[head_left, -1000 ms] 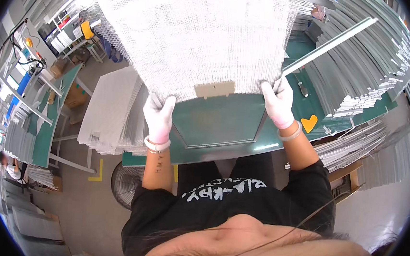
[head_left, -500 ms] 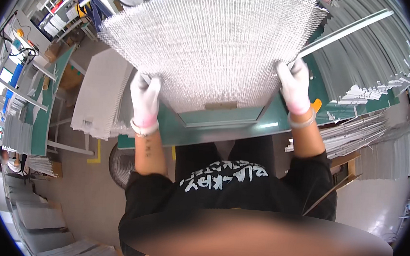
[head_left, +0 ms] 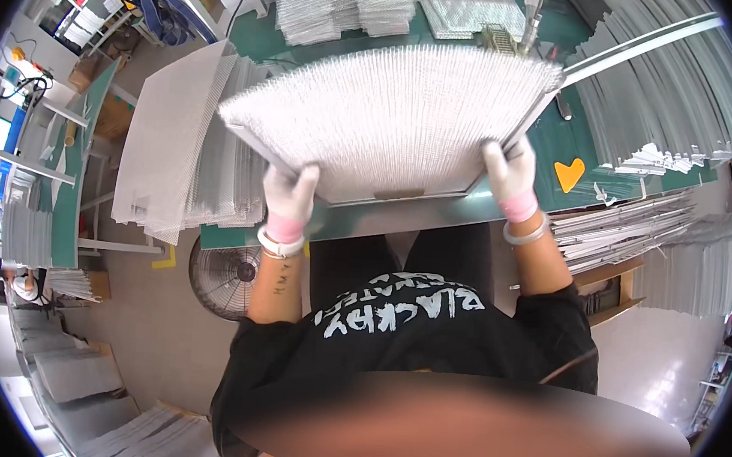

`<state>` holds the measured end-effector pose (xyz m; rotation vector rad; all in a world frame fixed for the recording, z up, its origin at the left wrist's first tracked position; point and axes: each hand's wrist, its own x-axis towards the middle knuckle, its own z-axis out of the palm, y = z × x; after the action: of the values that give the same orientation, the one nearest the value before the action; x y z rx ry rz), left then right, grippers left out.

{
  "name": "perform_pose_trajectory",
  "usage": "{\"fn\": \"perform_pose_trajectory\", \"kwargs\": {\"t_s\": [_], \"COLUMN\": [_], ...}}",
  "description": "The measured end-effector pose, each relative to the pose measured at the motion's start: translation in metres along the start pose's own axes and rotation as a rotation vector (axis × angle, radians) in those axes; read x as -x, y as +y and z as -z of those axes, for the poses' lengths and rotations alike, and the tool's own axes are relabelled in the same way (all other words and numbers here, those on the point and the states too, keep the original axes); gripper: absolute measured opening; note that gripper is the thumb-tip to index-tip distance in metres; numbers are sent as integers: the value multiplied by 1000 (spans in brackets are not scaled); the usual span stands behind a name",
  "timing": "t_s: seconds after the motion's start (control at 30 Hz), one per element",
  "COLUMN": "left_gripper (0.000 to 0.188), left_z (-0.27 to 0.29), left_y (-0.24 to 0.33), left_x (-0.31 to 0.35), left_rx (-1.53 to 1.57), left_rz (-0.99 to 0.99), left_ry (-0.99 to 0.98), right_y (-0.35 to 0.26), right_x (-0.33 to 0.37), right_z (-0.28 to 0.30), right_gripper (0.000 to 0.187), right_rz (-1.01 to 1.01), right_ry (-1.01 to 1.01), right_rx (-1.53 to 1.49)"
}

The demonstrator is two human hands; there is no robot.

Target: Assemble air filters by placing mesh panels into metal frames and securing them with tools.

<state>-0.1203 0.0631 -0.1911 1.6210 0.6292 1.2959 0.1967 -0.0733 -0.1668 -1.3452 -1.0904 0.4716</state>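
Note:
A silvery mesh panel spans the middle of the view, tilted over the green table. Metal strips run along its left, right and near edges like a frame. My left hand, in a white glove with a pink cuff, grips the frame's left side strip. On the opposite side my right hand, gloved the same way, grips the right side strip. Both thumbs lie toward the mesh, and the other fingers are mostly hidden behind the edges.
Mesh sheets are stacked at the left, with more mesh stacks at the back. Long metal strips pile up at right, near an orange heart-shaped piece. A floor fan stands below the table's left side.
The panel has come down and tilted flatter, uncovering the table's far side. My left hand moved lower and to the right; my right hand dropped slightly. Both keep their grip.

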Motion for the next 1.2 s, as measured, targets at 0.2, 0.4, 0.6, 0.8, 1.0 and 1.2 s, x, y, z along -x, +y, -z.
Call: {"fn": "perform_pose_trajectory", "kwargs": {"t_s": [0.2, 0.4, 0.6, 0.8, 1.0, 1.2], "left_gripper": [38, 43, 50, 21, 9, 37], "left_z": [-7, -11, 18, -1, -19, 11], "left_y": [-5, -10, 19, 97, 85, 40], "left_x": [17, 21, 1, -32, -30, -4], "left_rx": [30, 38, -200, 112, 140, -84], "left_rz": [-16, -37, 196, -126, -398, -98], "left_ry": [10, 65, -234, 160, 40, -900], "right_y": [21, 17, 0, -94, -64, -82], "right_x": [15, 12, -8, -33, -25, 16], "right_z": [0, -8, 37, 22, 15, 22], "right_gripper": [45, 30, 50, 33, 24, 33], "right_rz": [84, 129, -60, 134, 404, 473], "right_ry": [-19, 13, -362, -113, 8, -173], "right_rx": [-102, -141, -102, -187, -341, -489]}}
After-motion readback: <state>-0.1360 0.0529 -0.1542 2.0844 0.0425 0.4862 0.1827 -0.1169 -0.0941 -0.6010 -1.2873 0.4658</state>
